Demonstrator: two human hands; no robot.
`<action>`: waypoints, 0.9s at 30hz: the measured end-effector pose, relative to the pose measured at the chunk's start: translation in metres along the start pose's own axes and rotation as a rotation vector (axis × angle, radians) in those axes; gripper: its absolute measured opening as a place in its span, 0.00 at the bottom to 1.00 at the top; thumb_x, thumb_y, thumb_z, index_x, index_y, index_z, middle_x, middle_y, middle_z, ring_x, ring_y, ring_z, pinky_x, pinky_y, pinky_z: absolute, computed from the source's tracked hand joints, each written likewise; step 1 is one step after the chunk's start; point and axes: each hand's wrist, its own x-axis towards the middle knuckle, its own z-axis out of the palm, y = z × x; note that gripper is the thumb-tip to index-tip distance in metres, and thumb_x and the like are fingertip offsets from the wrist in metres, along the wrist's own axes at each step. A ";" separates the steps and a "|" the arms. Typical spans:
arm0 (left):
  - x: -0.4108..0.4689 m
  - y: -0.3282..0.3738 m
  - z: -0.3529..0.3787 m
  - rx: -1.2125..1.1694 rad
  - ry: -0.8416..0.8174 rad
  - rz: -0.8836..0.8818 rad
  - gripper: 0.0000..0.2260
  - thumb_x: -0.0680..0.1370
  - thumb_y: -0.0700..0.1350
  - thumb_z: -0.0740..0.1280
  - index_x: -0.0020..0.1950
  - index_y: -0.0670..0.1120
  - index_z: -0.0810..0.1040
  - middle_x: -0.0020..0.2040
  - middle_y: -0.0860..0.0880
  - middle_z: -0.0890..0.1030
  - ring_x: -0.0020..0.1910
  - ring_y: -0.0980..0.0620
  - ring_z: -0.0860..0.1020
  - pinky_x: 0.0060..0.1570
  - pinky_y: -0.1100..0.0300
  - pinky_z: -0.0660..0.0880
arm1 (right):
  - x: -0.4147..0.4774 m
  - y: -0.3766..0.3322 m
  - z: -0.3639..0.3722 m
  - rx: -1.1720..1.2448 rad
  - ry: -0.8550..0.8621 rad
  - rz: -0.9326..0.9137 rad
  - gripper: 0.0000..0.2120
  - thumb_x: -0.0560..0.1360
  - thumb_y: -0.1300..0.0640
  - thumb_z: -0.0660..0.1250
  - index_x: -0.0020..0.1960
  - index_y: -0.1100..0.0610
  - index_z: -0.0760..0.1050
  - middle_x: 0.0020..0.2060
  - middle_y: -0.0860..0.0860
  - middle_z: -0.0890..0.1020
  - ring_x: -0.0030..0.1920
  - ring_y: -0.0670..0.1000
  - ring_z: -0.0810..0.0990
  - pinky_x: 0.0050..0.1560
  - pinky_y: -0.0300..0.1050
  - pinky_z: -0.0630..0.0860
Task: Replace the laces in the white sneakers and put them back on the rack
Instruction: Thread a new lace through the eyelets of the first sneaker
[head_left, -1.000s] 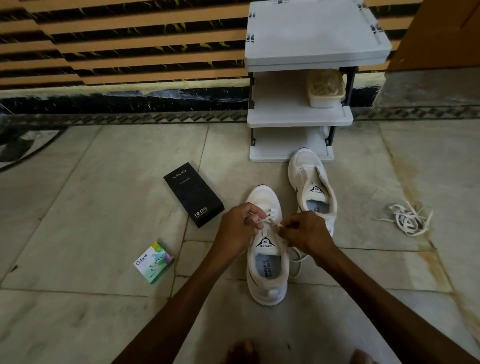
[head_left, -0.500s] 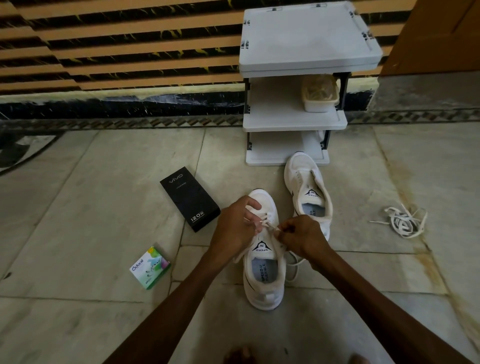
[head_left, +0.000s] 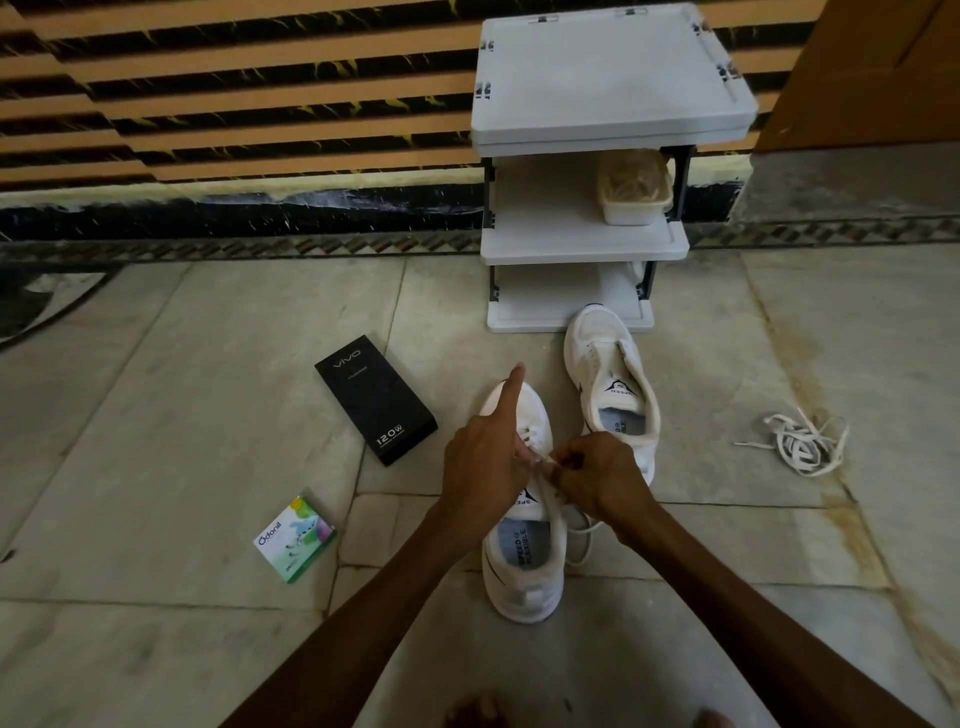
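Near sneaker: I see it flat on the stone floor, toe pointing away from me, with both hands over its tongue.
Lace: white; a few rows cross the eyelets near the toe, and a loose loop trails off the sneaker's right side onto the floor.
Left hand: over the laced part, index finger stretched straight out over the toe, other fingers curled in; they seem to pinch the lace, though I cannot tell for sure.
Right hand: fingers closed tight on the lace at the middle of the sneaker, just touching my left hand.
Far sneaker: unlaced, just beyond and to the right of the near one, its toe against the rack's bottom shelf.
Rack: white, three shelves, against the striped wall; a pale tub sits on the middle shelf.
Loose laces: a tangle well off to the right.
Black box: left of the sneakers.
Small green pack: further left, nearer me.
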 end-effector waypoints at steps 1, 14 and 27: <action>0.000 0.002 0.001 0.031 -0.006 -0.015 0.47 0.75 0.47 0.73 0.79 0.57 0.40 0.59 0.45 0.80 0.53 0.49 0.80 0.56 0.53 0.77 | 0.000 0.000 0.000 -0.001 0.000 -0.002 0.07 0.74 0.53 0.72 0.44 0.57 0.82 0.39 0.54 0.84 0.39 0.51 0.83 0.48 0.46 0.81; 0.002 0.011 0.008 0.010 -0.028 -0.222 0.47 0.76 0.46 0.70 0.78 0.50 0.34 0.63 0.41 0.75 0.60 0.45 0.76 0.63 0.50 0.73 | -0.003 0.005 -0.004 -0.086 -0.058 -0.242 0.07 0.77 0.59 0.67 0.48 0.59 0.83 0.43 0.53 0.86 0.43 0.51 0.83 0.51 0.50 0.80; -0.002 0.020 0.013 -0.081 -0.041 -0.149 0.49 0.77 0.43 0.70 0.76 0.53 0.29 0.63 0.40 0.77 0.54 0.46 0.80 0.59 0.50 0.76 | -0.002 0.004 0.006 -0.017 0.112 -0.269 0.06 0.70 0.67 0.72 0.43 0.58 0.84 0.37 0.50 0.84 0.33 0.46 0.81 0.44 0.40 0.80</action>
